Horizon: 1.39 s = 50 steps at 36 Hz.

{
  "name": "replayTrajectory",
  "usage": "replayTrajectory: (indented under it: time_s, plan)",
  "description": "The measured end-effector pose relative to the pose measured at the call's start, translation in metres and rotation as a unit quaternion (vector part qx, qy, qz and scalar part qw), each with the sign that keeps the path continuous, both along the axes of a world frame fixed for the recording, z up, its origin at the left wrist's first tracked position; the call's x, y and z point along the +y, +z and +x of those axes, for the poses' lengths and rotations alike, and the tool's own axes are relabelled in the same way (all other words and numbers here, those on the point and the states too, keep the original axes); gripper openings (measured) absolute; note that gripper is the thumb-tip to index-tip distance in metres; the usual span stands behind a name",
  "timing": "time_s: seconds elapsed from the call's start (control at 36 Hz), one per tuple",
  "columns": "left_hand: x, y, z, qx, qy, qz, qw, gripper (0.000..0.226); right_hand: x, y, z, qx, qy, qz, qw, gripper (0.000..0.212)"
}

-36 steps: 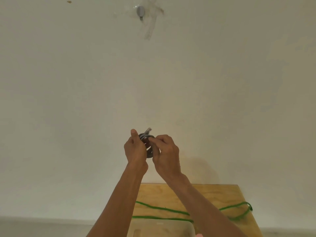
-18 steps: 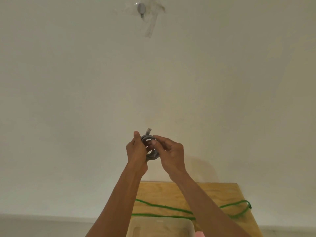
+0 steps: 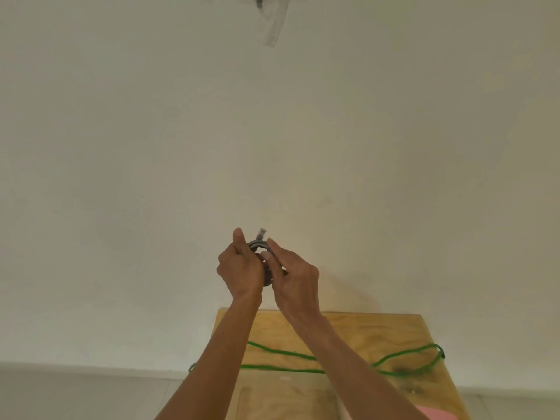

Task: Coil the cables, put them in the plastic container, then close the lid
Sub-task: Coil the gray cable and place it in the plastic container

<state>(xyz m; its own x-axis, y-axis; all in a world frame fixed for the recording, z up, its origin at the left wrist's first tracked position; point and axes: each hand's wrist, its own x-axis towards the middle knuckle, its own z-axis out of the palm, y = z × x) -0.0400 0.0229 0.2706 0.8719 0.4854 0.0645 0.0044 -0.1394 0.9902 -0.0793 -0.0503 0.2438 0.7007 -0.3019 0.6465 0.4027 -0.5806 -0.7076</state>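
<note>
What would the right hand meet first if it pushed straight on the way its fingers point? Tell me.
The right hand points up and left, straight into the small grey coiled cable it already pinches; just beyond is the left hand. Depth is unclear.

Single head-worn view, tilted up toward the wall [image 3: 151, 147], table [image 3: 378, 331] edge low.

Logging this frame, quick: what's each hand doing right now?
Left hand: grips the grey cable coil.
Right hand: fingers pinch the same coil.
</note>
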Motion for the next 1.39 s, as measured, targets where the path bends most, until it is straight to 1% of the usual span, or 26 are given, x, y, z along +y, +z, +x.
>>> replayTrajectory:
  time_s: [0.14,0.19,0.31,0.44,0.56,0.64,0.67,0.72,0.78,0.83,0.92,0.94,1.0,1.08,1.14,1.19,1.31,1.39]
  plan:
    - [0.003,-0.018,-0.002,0.007,-0.017,0.022,1.0,0.063,0.002,-0.011,0.0,0.014,-0.01,0.053,0.998,0.024]
    - [0.005,-0.026,-0.004,0.029,-0.028,0.014,0.999,0.063,0.002,-0.019,-0.001,0.044,-0.002,0.067,0.997,0.022]
    - [0.01,-0.043,-0.014,0.08,-0.056,-0.028,0.995,0.062,0.001,-0.038,-0.005,0.093,0.0,0.06,0.994,0.02]
    - [0.017,-0.066,-0.025,0.13,-0.087,-0.044,0.987,0.059,0.001,-0.067,-0.016,0.154,0.003,0.082,0.985,0.019]
    - [0.03,-0.095,-0.023,0.16,-0.115,-0.051,0.979,0.058,0.0,-0.097,-0.023,0.181,-0.015,0.099,0.978,0.019]
    - [0.044,-0.126,-0.021,0.178,-0.122,-0.013,0.976,0.052,0.0,-0.12,-0.03,0.211,-0.033,0.095,0.972,0.018]
    - [0.05,-0.137,-0.021,0.17,-0.12,0.012,0.978,0.049,0.0,-0.128,-0.033,0.221,-0.038,0.092,0.97,0.017]
    - [0.061,-0.156,-0.025,0.147,-0.122,0.098,0.977,0.047,0.001,-0.145,-0.041,0.244,-0.041,0.098,0.964,0.017]
    - [0.071,-0.179,-0.032,0.127,-0.136,0.185,0.965,0.045,0.003,-0.164,-0.05,0.271,-0.039,0.109,0.956,0.016]
    - [0.081,-0.205,-0.041,0.101,-0.163,0.22,0.957,0.041,0.007,-0.183,-0.059,0.299,-0.044,0.102,0.948,0.016]
    - [0.093,-0.245,-0.055,0.091,-0.213,0.261,0.937,0.033,0.016,-0.212,-0.072,0.338,-0.049,0.102,0.934,0.011]
    - [0.096,-0.258,-0.06,0.089,-0.232,0.271,0.93,0.034,0.019,-0.221,-0.076,0.349,-0.051,0.105,0.93,0.008]
    - [0.102,-0.279,-0.069,0.103,-0.271,0.288,0.913,0.042,0.025,-0.239,-0.082,0.367,-0.059,0.109,0.922,0.002]
    - [0.108,-0.301,-0.08,0.14,-0.314,0.31,0.887,0.055,0.033,-0.263,-0.086,0.387,-0.08,0.109,0.912,0.011]
    - [0.112,-0.31,-0.084,0.142,-0.332,0.314,0.878,0.062,0.039,-0.274,-0.084,0.399,-0.088,0.113,0.906,0.013]
    - [0.114,-0.317,-0.087,0.132,-0.345,0.305,0.878,0.064,0.044,-0.284,-0.081,0.412,-0.091,0.121,0.899,0.013]
    - [0.114,-0.322,-0.086,0.125,-0.35,0.281,0.885,0.062,0.053,-0.298,-0.074,0.434,-0.085,0.13,0.888,0.013]
    - [0.114,-0.323,-0.084,0.113,-0.356,0.269,0.888,0.06,0.059,-0.302,-0.072,0.446,-0.088,0.151,0.878,0.021]
